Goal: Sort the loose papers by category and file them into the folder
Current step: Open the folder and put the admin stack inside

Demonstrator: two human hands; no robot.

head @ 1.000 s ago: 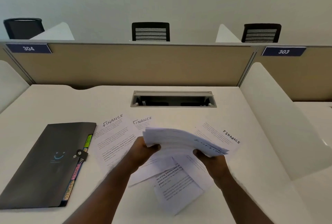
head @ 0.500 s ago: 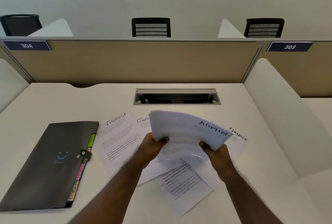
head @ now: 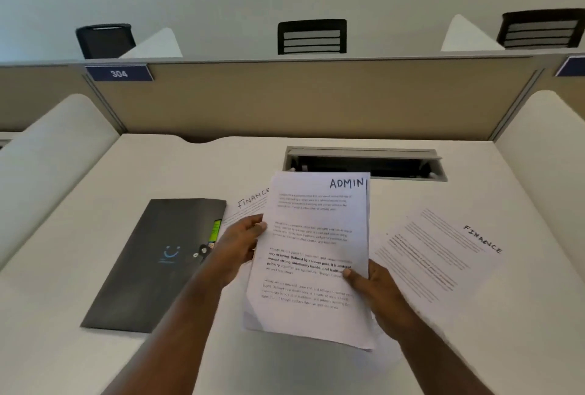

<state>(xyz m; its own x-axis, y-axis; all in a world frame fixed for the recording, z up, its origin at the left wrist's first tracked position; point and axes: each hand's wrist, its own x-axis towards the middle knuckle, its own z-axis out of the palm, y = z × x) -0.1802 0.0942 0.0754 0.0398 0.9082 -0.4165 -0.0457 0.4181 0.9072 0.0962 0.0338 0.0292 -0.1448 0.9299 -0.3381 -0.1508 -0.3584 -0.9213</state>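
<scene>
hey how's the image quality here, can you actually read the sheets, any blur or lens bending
Head view: wide-angle bending curves the beige partition top; soft even light, no glare; the handwritten ADMIN heading on the white paper stack held by the left hand and right hand is legible, its fine print smeared; the white FINANCE sheet at right is blurred.

Both hands hold a stack of papers point(head: 313, 255) headed ADMIN above the surface point(head: 221, 160): left hand point(head: 240, 244) at its left edge, right hand point(head: 376, 293) at its right. A closed dark folder point(head: 152, 268) lies left; FINANCE sheets point(head: 437, 255) lie alongside.
</scene>
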